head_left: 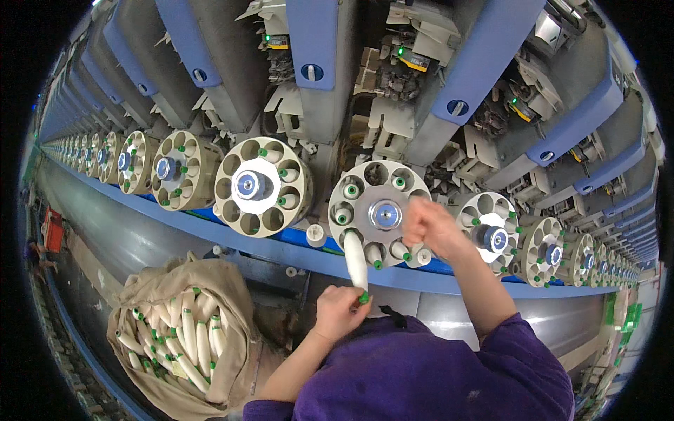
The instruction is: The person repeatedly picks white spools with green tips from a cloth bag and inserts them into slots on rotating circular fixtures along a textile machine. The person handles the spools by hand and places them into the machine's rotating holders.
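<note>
My left hand (338, 310) pinches the green tip of a white yarn bobbin (356, 261). The bobbin's far end reaches the lower left hole of a round cream magazine (364, 212). Several of the magazine's other holes have green-tipped bobbins in them. At the magazine's right rim, my right hand (430, 226) is closed, fingers curled and slightly smeared by motion. Whether a thread or anything else is between those fingers is hidden. Below and left stands a cloth sack (235, 288) full of white bobbins with green tips.
Another magazine (281, 222) stands left of mine, and one (484, 217) to the right, in a long row. Behind them rise blue and grey machine units (312, 42). A blue rail (309, 252) runs below the row. A red crate (53, 229) is at far left.
</note>
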`<state>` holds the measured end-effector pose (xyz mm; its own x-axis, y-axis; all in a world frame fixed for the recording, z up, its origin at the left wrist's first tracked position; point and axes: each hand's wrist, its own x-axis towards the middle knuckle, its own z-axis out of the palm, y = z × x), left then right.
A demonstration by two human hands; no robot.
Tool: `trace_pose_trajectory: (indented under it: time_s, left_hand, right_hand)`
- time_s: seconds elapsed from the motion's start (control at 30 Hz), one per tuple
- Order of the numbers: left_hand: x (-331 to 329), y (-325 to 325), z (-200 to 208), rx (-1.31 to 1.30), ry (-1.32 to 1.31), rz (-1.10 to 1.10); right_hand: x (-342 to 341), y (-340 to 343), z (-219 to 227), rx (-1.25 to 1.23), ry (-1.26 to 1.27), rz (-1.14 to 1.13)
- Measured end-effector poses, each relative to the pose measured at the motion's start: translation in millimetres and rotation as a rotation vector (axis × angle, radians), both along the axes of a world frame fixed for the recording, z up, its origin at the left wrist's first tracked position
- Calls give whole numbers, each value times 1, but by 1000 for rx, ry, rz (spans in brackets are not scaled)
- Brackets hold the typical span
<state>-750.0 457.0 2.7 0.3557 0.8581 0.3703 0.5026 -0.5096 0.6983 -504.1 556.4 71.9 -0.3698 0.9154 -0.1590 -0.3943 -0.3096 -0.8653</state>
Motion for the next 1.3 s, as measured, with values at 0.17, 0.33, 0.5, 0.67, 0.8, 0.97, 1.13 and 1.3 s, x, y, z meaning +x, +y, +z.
trace_pose_trajectory:
  time_s: [0.17, 0.33, 0.5, 0.67, 0.8, 0.97, 1.13, 1.3]
  left_hand:
    - [9, -12, -8, 114, 27, -93]
    - [13, -16, -15, 103, 52, -131]
    - [18, -20, -17, 70, 8, -111]
    - [31, -15, -17, -642, -740, 198]
    - [30, 5, -20, -811, -1048, 249]
    - [16, 5, -32, -870, -928, 349]
    - [-4, -11, -53, -840, -842, 360]
    - [-33, -30, -63, -807, -764, 385]
  right_hand:
    - [-50, 4, -47, 52, -910, 247]
    - [-77, 12, -74, 287, -1453, 426]
    - [-70, 15, -75, 304, -1372, 422]
    - [-13, 4, -47, -44, -543, 237]
    - [29, 7, 16, -70, -475, 264]
    - [57, 27, 58, 455, -1395, -25]
    - [6, 41, 1, 765, -1381, 237]
    - [17, 59, -20, 649, -1346, -107]
